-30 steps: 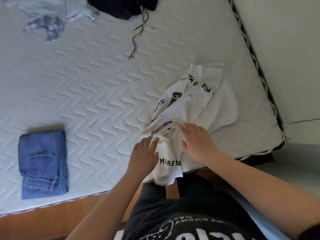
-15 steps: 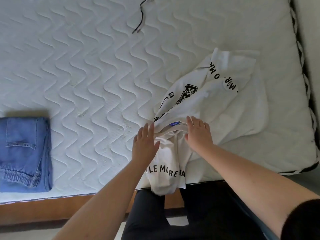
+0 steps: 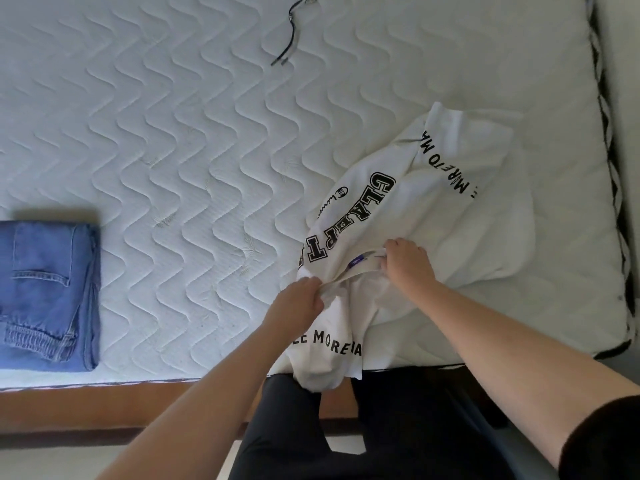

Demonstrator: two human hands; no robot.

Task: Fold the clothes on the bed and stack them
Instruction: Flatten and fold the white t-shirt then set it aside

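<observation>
A crumpled white t-shirt (image 3: 446, 202) with black lettering lies on the near right part of the quilted white mattress (image 3: 173, 133), one sleeve hanging over the front edge. My left hand (image 3: 299, 306) grips the fabric at the left side of the collar. On the collar's right side, beside a small blue label, my right hand (image 3: 403, 259) pinches the cloth. Folded blue jeans (image 3: 46, 294) sit at the near left of the mattress.
A dark drawstring (image 3: 289, 36) trails down from the top edge of the view. The wooden bed frame (image 3: 104, 407) runs along the front, and the mattress's right edge has black-and-white piping (image 3: 609, 168) against a pale wall.
Both hands went from lying flat on the shirt to gripping its collar area. The view shifted closer and rightward, so the jeans now sit at the left edge.
</observation>
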